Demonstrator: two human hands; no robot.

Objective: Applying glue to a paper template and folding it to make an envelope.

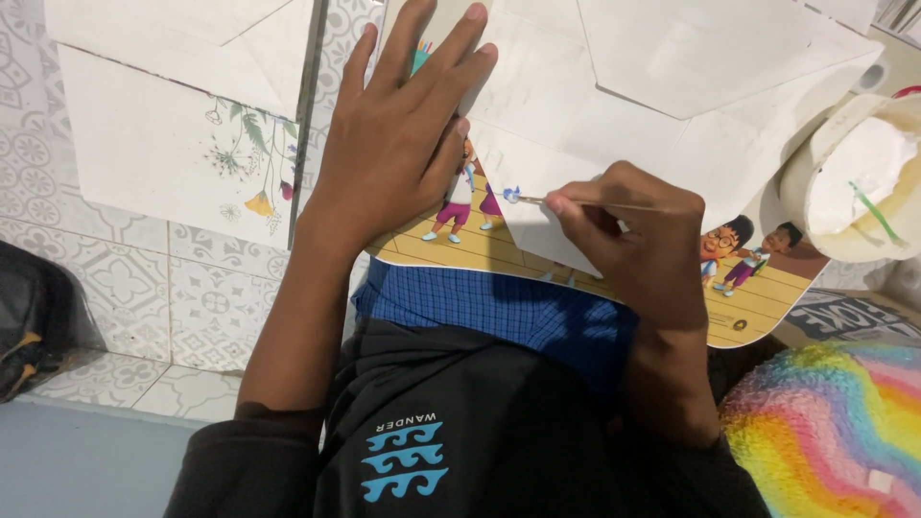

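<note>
floral paper sheet | white tub | rainbow cloth | tiled floor

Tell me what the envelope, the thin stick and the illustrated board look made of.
Envelope: matte white paper, creased at its folded flap. Thin stick in the right hand: likely wood or bamboo, pale tan, dull. Illustrated board: seemingly glossy printed cardboard with rounded corner.
</note>
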